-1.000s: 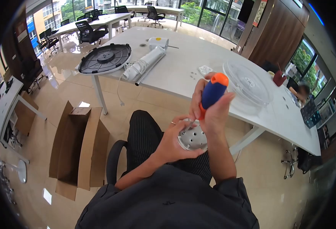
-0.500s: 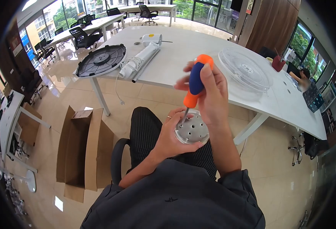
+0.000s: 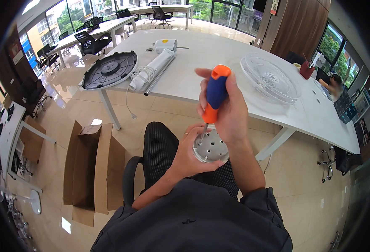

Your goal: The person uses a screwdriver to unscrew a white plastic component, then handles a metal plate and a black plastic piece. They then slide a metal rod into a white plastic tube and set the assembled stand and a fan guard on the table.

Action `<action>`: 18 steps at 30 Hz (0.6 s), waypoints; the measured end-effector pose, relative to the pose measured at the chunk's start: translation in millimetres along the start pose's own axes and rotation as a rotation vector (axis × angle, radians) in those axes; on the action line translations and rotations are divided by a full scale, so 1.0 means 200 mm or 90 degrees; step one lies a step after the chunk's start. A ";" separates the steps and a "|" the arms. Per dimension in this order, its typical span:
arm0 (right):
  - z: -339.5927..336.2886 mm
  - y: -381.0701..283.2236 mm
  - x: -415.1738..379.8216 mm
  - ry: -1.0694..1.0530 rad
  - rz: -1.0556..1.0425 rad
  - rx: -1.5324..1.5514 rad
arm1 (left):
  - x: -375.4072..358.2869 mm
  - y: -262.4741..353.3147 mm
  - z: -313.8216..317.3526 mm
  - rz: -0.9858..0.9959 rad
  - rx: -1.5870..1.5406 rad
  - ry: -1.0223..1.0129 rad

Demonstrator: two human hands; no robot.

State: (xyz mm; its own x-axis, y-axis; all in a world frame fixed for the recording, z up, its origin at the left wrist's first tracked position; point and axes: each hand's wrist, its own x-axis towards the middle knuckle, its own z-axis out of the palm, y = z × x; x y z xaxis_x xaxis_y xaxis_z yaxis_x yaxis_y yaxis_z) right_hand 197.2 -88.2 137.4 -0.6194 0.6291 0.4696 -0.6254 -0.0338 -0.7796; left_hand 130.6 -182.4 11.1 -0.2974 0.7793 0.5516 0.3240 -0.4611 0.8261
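Note:
My right hand (image 3: 232, 109) is closed round an orange and blue screwdriver (image 3: 217, 90), its shaft pointing down. The tip meets the left side of a round, pale grey part with several holes (image 3: 213, 150); whether it sits in a screw there is too small to tell. That part rests over my lap, gripped along its left and lower rim by my left hand (image 3: 189, 153). Ahead on the table lie a round black fan base (image 3: 111, 69), a white fan column (image 3: 153, 69) with its cord bundled on it, and a clear fan guard (image 3: 271, 77).
A white table (image 3: 193, 80) spans the space before me. On it, a white motor housing (image 3: 166, 44) and a metal tube (image 3: 160, 76) lie near the column. An open cardboard box (image 3: 101, 168) stands on the floor at left. A person (image 3: 333, 86) sits at the far right.
My right hand has turned round the screwdriver handle, its fingers now wrapped differently. The handle stands more upright. My left hand and the round part have stayed nearly in place.

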 end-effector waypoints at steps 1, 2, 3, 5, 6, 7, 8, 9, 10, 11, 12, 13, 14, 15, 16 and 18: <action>-0.03 0.01 0.00 -0.035 0.020 0.067 | 0.00 -0.01 0.00 0.002 -0.001 0.000; -0.06 0.03 0.00 -0.037 0.020 0.066 | 0.00 -0.01 0.00 0.007 -0.006 0.004; -0.09 0.06 -0.01 -0.070 -0.033 0.098 | 0.00 -0.01 0.00 0.011 -0.011 0.008; -0.10 0.08 -0.03 -0.106 -0.083 0.131 | 0.00 0.00 -0.01 0.014 -0.001 0.007; -0.07 0.08 -0.03 -0.019 -0.088 -0.056 | 0.00 0.00 -0.02 0.016 0.008 0.002; -0.03 0.07 -0.03 0.069 -0.093 -0.243 | -0.01 0.00 -0.02 0.017 0.009 0.004; 0.01 0.04 -0.02 0.076 -0.105 -0.199 | -0.01 0.00 -0.02 0.021 0.012 0.011; 0.01 0.02 -0.02 0.075 -0.106 -0.199 | -0.02 0.01 -0.02 0.026 0.014 0.018; -0.01 0.01 -0.02 0.043 -0.058 -0.107 | -0.03 0.02 -0.02 0.026 0.014 0.018; -0.02 -0.01 -0.02 0.012 -0.011 -0.016 | -0.03 0.03 -0.01 0.027 0.007 0.009; -0.03 -0.01 -0.03 0.012 -0.013 -0.017 | -0.03 0.04 -0.01 0.029 0.000 0.000; -0.05 0.00 -0.05 -0.006 -0.025 0.026 | -0.03 0.05 -0.01 0.031 0.000 0.000; -0.06 0.01 -0.06 -0.025 -0.036 0.070 | -0.04 0.05 0.00 0.043 0.010 0.005; -0.05 0.01 -0.07 -0.026 -0.035 0.071 | -0.05 0.06 0.00 0.054 0.021 0.011; -0.04 0.02 -0.08 0.023 -0.066 -0.082 | -0.05 0.05 0.00 0.053 0.023 0.012; 0.04 0.04 -0.07 0.140 -0.110 -0.193 | -0.06 0.03 -0.01 0.033 -0.002 0.014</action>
State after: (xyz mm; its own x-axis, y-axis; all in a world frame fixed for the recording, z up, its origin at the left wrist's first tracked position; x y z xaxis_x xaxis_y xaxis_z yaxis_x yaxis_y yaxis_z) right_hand 197.1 -103.5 127.7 -0.3812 0.7572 0.5305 -0.5226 0.2968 -0.7992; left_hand 135.3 -196.0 9.8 -0.3003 0.7442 0.5967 0.3375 -0.5022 0.7962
